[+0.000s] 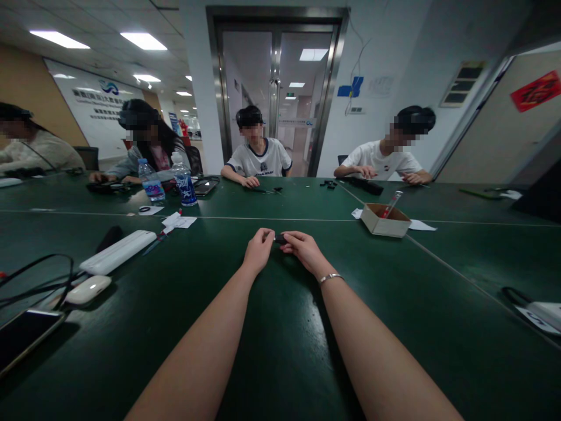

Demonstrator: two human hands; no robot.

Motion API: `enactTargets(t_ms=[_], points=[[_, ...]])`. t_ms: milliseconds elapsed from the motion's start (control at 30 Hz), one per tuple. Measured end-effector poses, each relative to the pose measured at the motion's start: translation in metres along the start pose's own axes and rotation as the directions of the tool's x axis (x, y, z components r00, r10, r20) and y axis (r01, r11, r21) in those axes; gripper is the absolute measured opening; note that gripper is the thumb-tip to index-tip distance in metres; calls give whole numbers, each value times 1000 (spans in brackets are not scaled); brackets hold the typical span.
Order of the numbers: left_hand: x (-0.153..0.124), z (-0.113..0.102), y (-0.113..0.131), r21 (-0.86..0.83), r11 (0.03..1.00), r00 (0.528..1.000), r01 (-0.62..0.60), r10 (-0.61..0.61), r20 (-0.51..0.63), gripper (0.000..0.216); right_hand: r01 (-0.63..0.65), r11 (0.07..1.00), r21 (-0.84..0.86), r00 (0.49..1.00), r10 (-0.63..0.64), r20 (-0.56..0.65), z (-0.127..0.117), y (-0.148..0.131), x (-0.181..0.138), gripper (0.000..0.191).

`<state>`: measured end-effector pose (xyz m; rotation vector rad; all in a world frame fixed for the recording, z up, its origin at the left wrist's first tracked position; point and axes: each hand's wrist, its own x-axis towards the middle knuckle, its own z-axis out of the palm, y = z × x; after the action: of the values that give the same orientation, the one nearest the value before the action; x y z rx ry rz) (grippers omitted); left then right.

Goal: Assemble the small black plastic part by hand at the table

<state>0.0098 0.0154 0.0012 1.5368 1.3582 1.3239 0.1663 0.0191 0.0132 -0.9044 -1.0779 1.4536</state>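
Note:
Both hands meet over the green table, reaching out in front of me. Between them is a small black piece [280, 239] with a pale, metal-looking tip on its left side; it is too small to name its kind. My left hand [259, 248] is closed, pinching that pale tip between thumb and fingertips. My right hand [305, 251], with a silver bracelet [332, 277] at the wrist, is closed on the black end. Fingers partly hide the piece.
The green table [175, 304] holds a white power bank-like bar [118, 251], a white case [89, 289], a phone [26, 336] and cables at left. Two bottles [184, 184] stand farther back. An open box [385, 221] sits at right. Several people work around the far side.

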Motion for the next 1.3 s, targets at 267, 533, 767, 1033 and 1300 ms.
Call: enactTargets(t_ms=[267, 533, 767, 1033, 1300], points=[[-2, -2, 6, -23, 999, 1000, 27, -27, 10, 21, 17, 1000, 14, 1000, -17, 12, -2, 2, 1, 11], [-2, -3, 3, 3, 999, 999, 32, -32, -2, 23, 17, 1000, 24, 1000, -17, 14, -2, 2, 1, 12], [-2, -2, 4, 6, 1000, 1000, 19, -19, -2, 24, 9, 1000, 6, 1000, -9, 0, -2, 0, -2, 9], [-3, -3, 6, -11, 1000, 1000, -19, 18, -7, 26, -2, 1000, 5, 1000, 2, -6, 1, -2, -3, 11], [-1, -4, 2, 34, 999, 999, 35, -35, -13, 25, 7, 1000, 8, 1000, -7, -11, 0, -2, -3, 7]])
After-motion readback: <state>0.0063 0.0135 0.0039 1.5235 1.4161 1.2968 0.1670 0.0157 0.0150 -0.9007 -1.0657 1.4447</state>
